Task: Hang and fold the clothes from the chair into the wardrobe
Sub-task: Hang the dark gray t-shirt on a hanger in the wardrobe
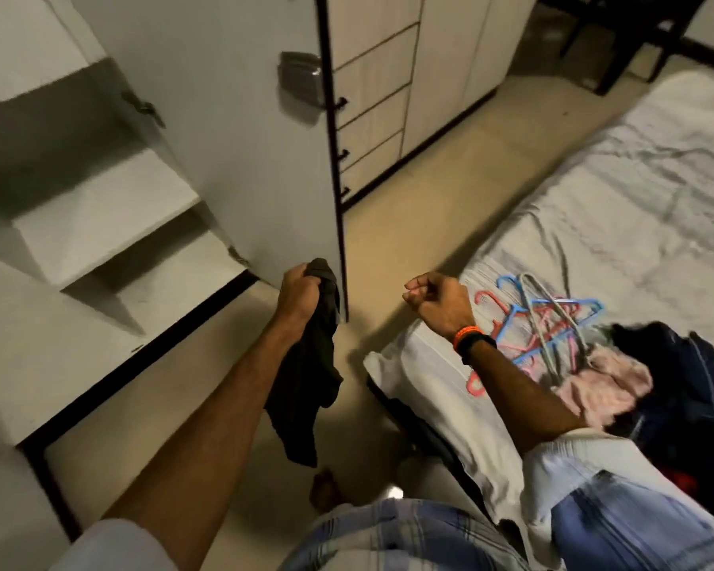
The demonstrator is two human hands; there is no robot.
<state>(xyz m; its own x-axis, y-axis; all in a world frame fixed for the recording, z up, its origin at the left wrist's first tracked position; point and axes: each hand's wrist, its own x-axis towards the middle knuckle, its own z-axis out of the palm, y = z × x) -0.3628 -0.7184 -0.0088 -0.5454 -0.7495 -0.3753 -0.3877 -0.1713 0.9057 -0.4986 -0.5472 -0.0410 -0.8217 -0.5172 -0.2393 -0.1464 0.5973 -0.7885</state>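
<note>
Bed [656, 191] lay beside me; dark chair legs [619, 47] stood beyond its far end, drawer unit [372, 96] left of it.

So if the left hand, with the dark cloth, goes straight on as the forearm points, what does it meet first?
Most likely the open wardrobe door: the left hand gripping the dark cloth is just short of the door's lower edge. Depth is unclear, so it may pass beside it.

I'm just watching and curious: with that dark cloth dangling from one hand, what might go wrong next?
The dark garment hangs bunched from the left hand, gripped only at its top, so it may drag on the floor or crease before folding. The hangers lie tangled in a heap on the bed; pulling one out with the empty right hand could snag the others.
</note>
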